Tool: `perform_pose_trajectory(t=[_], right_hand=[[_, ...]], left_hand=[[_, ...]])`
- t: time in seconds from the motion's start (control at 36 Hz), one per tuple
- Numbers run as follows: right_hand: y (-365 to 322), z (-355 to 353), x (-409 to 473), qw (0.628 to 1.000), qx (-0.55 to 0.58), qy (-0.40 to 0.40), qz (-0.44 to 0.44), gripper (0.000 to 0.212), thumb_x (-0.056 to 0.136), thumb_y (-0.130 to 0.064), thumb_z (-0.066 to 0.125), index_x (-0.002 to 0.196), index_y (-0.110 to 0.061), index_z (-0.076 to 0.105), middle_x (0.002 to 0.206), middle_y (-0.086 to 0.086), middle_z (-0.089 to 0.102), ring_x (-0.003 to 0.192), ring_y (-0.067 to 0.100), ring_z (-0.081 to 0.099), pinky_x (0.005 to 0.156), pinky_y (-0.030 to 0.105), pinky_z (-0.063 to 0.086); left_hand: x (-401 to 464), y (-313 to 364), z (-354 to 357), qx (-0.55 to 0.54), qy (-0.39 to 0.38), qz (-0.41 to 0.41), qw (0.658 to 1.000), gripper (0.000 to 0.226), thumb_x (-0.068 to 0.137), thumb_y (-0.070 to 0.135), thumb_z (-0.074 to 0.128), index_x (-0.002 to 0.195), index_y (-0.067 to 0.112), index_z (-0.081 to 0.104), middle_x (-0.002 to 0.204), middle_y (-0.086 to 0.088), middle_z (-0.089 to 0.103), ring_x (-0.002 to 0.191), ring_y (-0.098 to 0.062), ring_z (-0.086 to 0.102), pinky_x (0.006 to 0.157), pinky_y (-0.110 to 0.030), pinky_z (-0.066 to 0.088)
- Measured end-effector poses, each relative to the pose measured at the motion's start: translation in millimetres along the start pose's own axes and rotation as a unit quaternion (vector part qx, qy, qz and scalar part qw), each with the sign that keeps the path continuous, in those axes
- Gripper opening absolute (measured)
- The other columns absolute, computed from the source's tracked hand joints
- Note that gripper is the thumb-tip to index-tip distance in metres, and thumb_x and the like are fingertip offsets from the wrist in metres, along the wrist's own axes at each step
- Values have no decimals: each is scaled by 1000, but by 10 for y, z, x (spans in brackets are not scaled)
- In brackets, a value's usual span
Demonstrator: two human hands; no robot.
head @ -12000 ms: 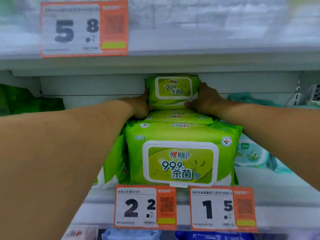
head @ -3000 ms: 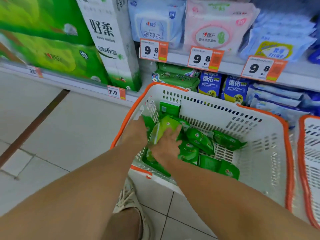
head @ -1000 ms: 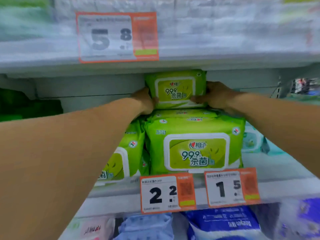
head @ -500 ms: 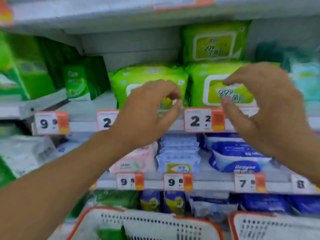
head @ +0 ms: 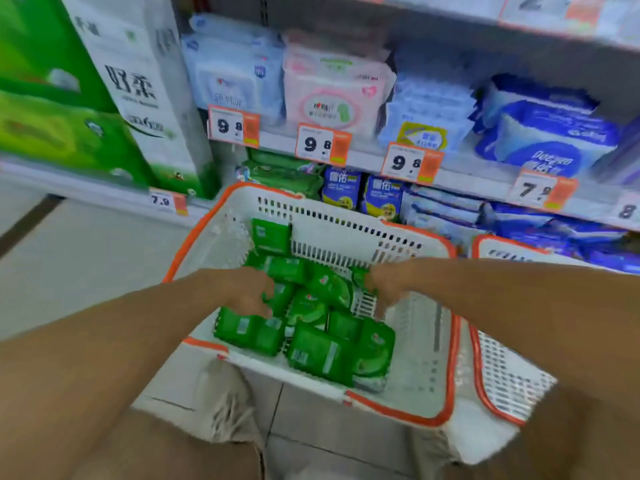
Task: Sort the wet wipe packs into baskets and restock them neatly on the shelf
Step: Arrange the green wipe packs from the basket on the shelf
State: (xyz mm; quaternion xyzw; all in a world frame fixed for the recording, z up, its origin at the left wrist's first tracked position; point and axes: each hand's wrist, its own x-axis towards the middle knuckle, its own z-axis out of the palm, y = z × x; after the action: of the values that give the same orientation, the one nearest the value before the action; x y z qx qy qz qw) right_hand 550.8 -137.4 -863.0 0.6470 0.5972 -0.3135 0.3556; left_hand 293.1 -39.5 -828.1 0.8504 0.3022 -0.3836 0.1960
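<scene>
Store shelves with price tags run along the far side above a tiled floor. Left hand reaches into the white basket, fingers curled onto one green wet wipe pack among the pile. Right hand hangs over the packs with fingers drooping; their grip is too blurred to tell. A second basket sits at right.

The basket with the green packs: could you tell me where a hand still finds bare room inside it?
Free: the basket floor along its right wall, right of the green packs. Crowded: centre and left, where the packs pile up and both hands reach in.
</scene>
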Motion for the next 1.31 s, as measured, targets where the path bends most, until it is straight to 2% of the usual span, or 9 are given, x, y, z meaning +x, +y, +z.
perform_pose_trajectory(t=[0.11,0.39,0.5,0.58,0.67,0.81,1.0,1.19,1.31], right_hand=[[-195,644,352,989,134,-24,59,105,81,-37,82,158,-10,16,161,15,28,143,34,36,117,39,33],[-325,830,496,970,209,-110,60,59,70,-32,91,115,-6,62,128,7,58,102,26,61,63,31,58],[-302,48,251,950,309,-39,13,84,74,-26,88,144,-7,46,149,12,47,126,33,55,94,47,56],[-357,-346,134,816,569,-41,-94,35,82,-23,79,111,-7,67,104,8,75,96,25,72,96,45,56],[-388,-310,216,625,773,-16,-106,62,87,-58,60,120,-6,63,118,12,71,106,26,69,96,42,55],[-495,688,679,911,407,34,58,95,89,-65,59,156,-8,24,160,18,31,135,33,46,112,43,40],[-569,1182,770,875,470,78,81,103,79,-53,79,155,-14,22,155,11,39,136,29,45,112,38,39],[-313,703,510,899,431,62,55,105,80,-53,78,155,-3,23,161,19,26,143,35,35,115,43,33],[-320,10,207,743,601,291,-51,48,78,-28,85,118,-8,70,117,11,72,109,29,68,94,39,56]], left_hand=[[84,-18,364,-27,-33,26,999,64,97,45,56,150,16,36,148,-9,44,127,-26,49,100,-28,41],[232,110,286,-129,-68,45,988,76,90,60,58,150,18,37,141,-2,52,118,-22,55,96,-26,42],[288,312,101,-268,-36,47,962,113,69,67,75,156,20,21,151,-1,41,131,-20,48,107,-30,40],[266,371,-46,-364,4,40,930,101,64,49,88,147,20,38,133,8,55,121,-15,52,97,-25,40],[309,200,-180,-428,52,12,902,72,61,37,92,124,18,63,114,3,70,105,-18,67,84,-28,53],[292,-7,-341,-447,89,-71,887,94,75,32,85,148,3,32,111,0,56,85,-17,63,57,-26,51],[191,-187,-372,-494,122,-84,857,93,82,16,78,154,30,21,150,-6,38,87,-18,57,71,-38,57],[64,-212,-558,-607,1,-46,794,38,91,19,66,127,21,53,98,6,74,90,-14,69,80,-34,58],[91,-209,-609,-755,1,-44,654,22,100,38,52,95,19,63,73,0,68,70,-14,65,71,-35,56]])
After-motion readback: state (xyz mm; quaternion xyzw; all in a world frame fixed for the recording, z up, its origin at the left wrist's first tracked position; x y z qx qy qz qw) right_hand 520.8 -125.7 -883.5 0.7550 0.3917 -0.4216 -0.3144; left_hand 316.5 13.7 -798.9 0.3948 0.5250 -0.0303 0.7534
